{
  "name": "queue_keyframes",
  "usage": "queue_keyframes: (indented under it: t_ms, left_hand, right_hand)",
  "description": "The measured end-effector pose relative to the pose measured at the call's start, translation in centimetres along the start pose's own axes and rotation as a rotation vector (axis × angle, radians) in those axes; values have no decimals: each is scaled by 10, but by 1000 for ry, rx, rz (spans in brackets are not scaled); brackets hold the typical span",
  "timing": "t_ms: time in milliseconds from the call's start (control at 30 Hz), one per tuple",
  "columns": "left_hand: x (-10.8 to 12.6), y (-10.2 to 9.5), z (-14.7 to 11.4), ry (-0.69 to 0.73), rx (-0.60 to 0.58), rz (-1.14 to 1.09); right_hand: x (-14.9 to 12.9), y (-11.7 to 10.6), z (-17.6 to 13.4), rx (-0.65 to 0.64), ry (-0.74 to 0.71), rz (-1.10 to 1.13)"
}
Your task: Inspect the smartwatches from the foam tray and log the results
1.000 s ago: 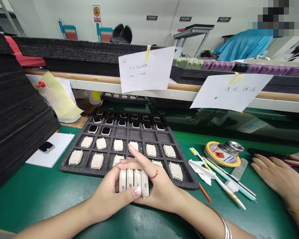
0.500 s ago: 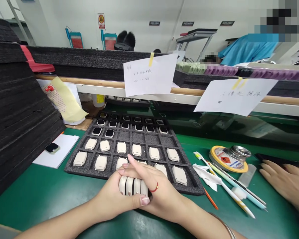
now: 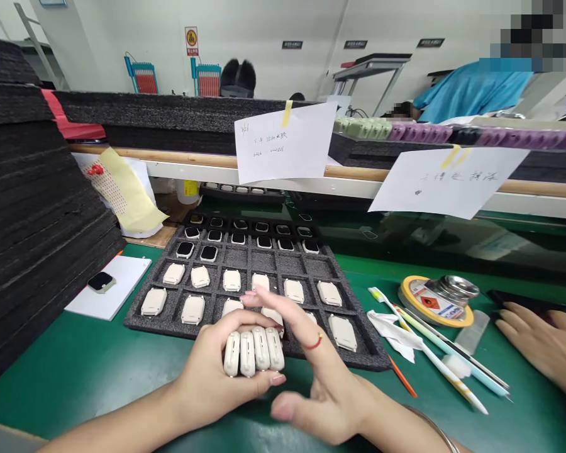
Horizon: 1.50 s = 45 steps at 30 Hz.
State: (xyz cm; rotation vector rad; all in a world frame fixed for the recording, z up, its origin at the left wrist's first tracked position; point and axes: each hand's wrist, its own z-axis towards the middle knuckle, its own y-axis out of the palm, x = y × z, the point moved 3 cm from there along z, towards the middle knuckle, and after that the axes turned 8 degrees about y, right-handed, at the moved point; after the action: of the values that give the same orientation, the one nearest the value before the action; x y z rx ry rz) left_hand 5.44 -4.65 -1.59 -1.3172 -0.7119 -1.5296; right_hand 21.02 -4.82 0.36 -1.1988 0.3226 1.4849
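Several cream watch cases (image 3: 255,352) stand side by side in a row, gripped by my left hand (image 3: 212,358) with its thumb below and fingers behind. Their narrow edges face me, some with a slot. My right hand (image 3: 330,377) is open just right of the row, thumb and fingers apart, holding nothing. Behind both hands lies a black foam tray (image 3: 259,259) with square pockets. Cream watch cases (image 3: 193,309) fill its front rows, backs up, and black-screened watches (image 3: 208,253) sit in the far rows. My hands partly hide some front pockets.
At the right lie a yellow-rimmed metal can (image 3: 436,301), a toothbrush (image 3: 448,377), white tissue (image 3: 396,336) and an orange stick (image 3: 403,376). A co-worker's hand (image 3: 542,340) rests beyond. At left, a watch (image 3: 102,282) lies on white paper (image 3: 117,302) beside stacked black foam (image 3: 38,233).
My right hand has come off the row of watch cases and opened to the right. The cases, still in my left hand, have turned so their slotted edges show.
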Motion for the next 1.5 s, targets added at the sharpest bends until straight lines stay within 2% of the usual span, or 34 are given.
queue_keyframes:
  t_ms: [133, 200, 500, 667, 733, 967, 1167, 1300, 1500]
  left_hand:
    - [0, -2, -4, 73, -36, 66]
    - [2, -2, -5, 114, -30, 90]
    - [8, -3, -1, 239, -13, 135]
    - [6, -2, -3, 221, -37, 196]
    - [6, -2, -3, 233, -41, 191]
    - [5, -4, -3, 302, -55, 23]
    - [5, -2, -3, 366, -76, 21]
    - [3, -2, -4, 419, -69, 93]
    - [-3, -3, -7, 554, -21, 263]
  right_hand:
    - [10, -4, 1, 143, 272, 364]
    - [15, -1, 2, 156, 374, 491]
    - [26, 11, 2, 6, 628, 652]
    - [20, 15, 0, -90, 728, 663]
    - [15, 18, 0, -100, 719, 670]
    - [9, 32, -1, -15, 694, 769]
    - [11, 33, 1, 36, 664, 710]
    - [10, 30, 0, 66, 610, 605]
    - [6, 25, -2, 116, 460, 276]
